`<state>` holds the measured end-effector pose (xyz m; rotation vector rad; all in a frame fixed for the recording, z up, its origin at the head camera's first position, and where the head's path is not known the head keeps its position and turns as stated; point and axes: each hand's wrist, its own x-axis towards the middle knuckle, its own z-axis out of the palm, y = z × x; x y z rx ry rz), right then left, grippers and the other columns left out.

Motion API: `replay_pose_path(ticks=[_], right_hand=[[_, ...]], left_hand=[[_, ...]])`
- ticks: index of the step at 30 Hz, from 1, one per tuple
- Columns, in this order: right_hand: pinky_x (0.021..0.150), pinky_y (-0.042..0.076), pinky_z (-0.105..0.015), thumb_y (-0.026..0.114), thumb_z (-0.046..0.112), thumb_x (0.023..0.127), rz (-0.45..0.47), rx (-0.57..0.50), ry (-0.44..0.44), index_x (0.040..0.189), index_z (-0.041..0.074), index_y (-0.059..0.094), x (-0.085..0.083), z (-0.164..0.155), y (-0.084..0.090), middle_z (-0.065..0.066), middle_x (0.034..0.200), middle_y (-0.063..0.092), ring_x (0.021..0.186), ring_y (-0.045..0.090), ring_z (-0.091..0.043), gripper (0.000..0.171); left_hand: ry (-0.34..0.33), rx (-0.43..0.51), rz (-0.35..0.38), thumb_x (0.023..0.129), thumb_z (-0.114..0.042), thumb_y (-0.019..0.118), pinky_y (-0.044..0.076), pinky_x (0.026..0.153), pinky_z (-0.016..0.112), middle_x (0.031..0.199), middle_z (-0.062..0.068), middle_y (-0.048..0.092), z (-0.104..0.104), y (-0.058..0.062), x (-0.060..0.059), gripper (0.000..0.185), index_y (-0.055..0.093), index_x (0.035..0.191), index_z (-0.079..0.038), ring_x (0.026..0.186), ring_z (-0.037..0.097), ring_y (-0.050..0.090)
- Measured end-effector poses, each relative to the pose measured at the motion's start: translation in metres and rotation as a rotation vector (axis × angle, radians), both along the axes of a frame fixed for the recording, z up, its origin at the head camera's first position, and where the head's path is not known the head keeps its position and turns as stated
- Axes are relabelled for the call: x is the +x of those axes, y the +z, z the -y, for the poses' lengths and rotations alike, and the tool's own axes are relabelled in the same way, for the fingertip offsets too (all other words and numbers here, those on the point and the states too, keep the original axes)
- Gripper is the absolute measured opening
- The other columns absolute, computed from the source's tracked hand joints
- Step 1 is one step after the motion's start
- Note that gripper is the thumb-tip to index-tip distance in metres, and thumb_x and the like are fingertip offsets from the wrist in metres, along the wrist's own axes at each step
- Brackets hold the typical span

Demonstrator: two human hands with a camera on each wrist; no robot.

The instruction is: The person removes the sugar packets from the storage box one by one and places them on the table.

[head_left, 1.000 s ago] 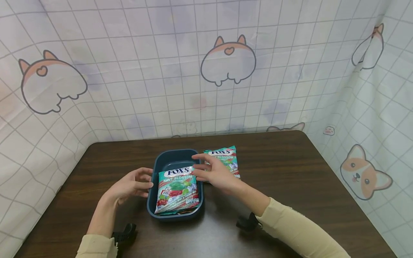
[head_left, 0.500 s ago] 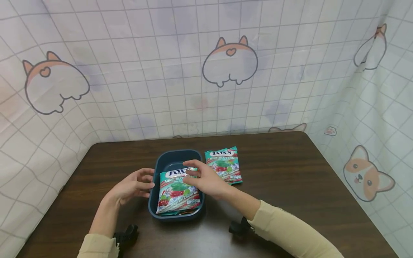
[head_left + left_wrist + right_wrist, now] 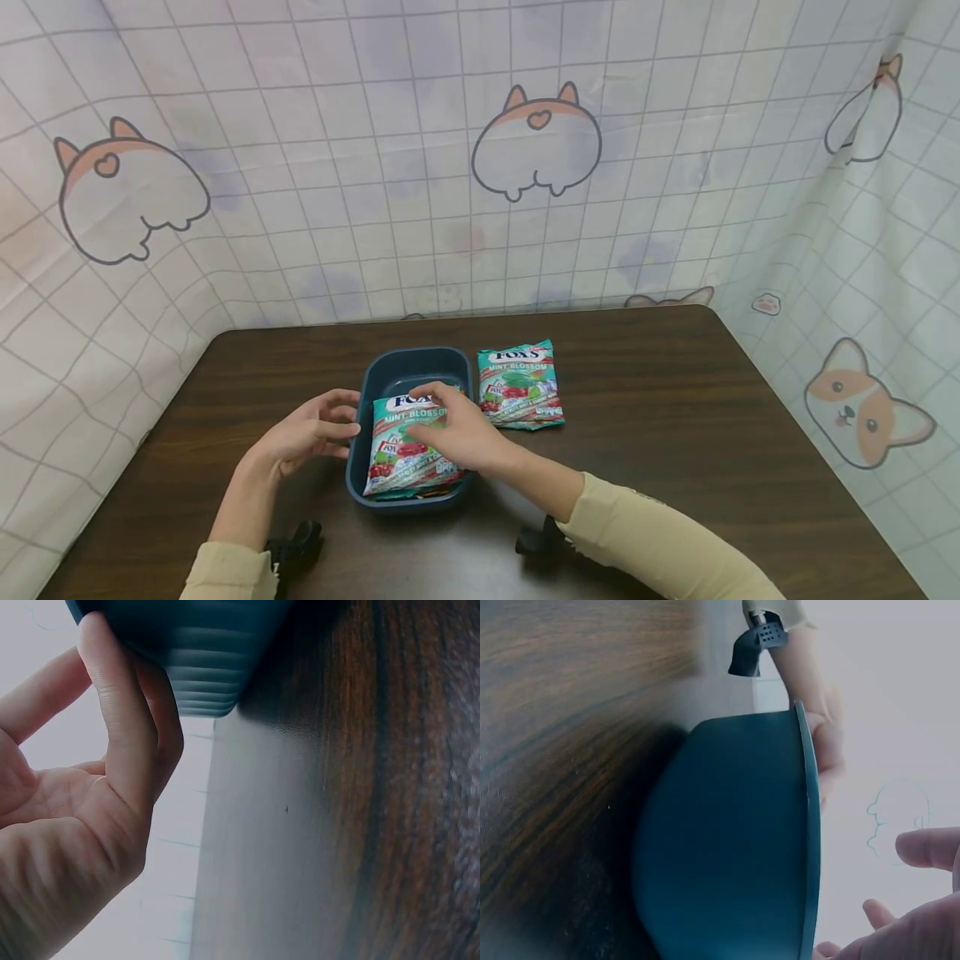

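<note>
Right hand down on the candy bag in the tub, left hand steadying the rim

The right hand (image 3: 457, 433) lies over the candy bag (image 3: 408, 454) with fingers spread and only lightly bent — pressing it rather than gripping, as far as the head view shows. That bag sits under the palm inside the blue tub (image 3: 408, 371), atop something else only partly visible at the tub's near end. The left hand (image 3: 315, 429), just left of the right one, is relaxed, its fingertips (image 3: 120, 712) touching the tub's outer wall. Beyond the right hand's fingers, a second candy bag (image 3: 520, 385) lies flat on the dark surface (image 3: 675, 392) beside the tub — so one bag looks stowed and one is left out. Compared with a second ago, the right hand has moved from over the outside bag onto the bag in the tub.
</note>
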<state>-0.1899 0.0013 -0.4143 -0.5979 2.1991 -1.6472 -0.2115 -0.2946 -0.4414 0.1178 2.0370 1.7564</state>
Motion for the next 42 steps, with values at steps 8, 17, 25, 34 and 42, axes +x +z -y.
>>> replay_pose_path(ticks=[8,17,25,34,42], right_hand=[[0.102,0.046,-0.055,0.070,0.026,0.099,0.000,-0.005,-0.077,0.138,0.011,0.056,0.0034,0.0015,-0.0018,-0.015,0.151,0.041,0.126,0.048,-0.034,0.044],[0.104,0.044,-0.056,0.070,0.026,0.099,0.006,-0.032,-0.090,0.139,0.010,0.056,0.0057,-0.0006,-0.0003,-0.014,0.152,0.039,0.130,0.044,-0.036,0.045],[0.103,0.044,-0.055,0.069,0.022,0.100,-0.007,-0.060,-0.113,0.139,0.009,0.055,0.0069,-0.0020,-0.0006,-0.014,0.153,0.037,0.130,0.042,-0.037,0.043],[0.093,0.051,-0.044,0.069,0.020,0.100,0.031,-0.122,-0.127,0.140,0.010,0.054,0.0058,-0.0050,0.0007,-0.016,0.150,0.038,0.122,0.047,-0.034,0.044],[0.100,0.049,-0.051,0.068,0.018,0.100,0.096,-0.175,-0.117,0.142,0.011,0.050,0.0057,-0.0057,-0.0002,-0.018,0.145,0.045,0.123,0.050,-0.034,0.046]], left_hand=[[-0.013,0.006,-0.006,0.099,-0.011,0.069,0.060,0.080,0.039,0.114,0.017,0.054,-0.0008,-0.0019,0.0004,0.064,0.031,0.148,0.003,0.090,0.024,0.063],[-0.011,0.013,-0.012,0.099,-0.010,0.069,0.060,0.079,0.039,0.113,0.016,0.054,-0.0007,-0.0015,-0.0003,0.063,0.031,0.148,0.004,0.090,0.024,0.063],[-0.011,0.013,-0.014,0.099,-0.010,0.069,0.061,0.078,0.038,0.113,0.016,0.055,-0.0019,0.0002,-0.0001,0.063,0.031,0.148,0.004,0.088,0.024,0.064],[-0.002,0.006,-0.014,0.098,-0.011,0.070,0.060,0.079,0.038,0.114,0.018,0.054,-0.0021,0.0013,-0.0011,0.064,0.032,0.148,0.003,0.087,0.025,0.064],[-0.015,0.005,-0.017,0.099,-0.009,0.068,0.060,0.080,0.039,0.115,0.018,0.055,-0.0009,0.0009,-0.0004,0.063,0.031,0.148,0.004,0.089,0.025,0.064]])
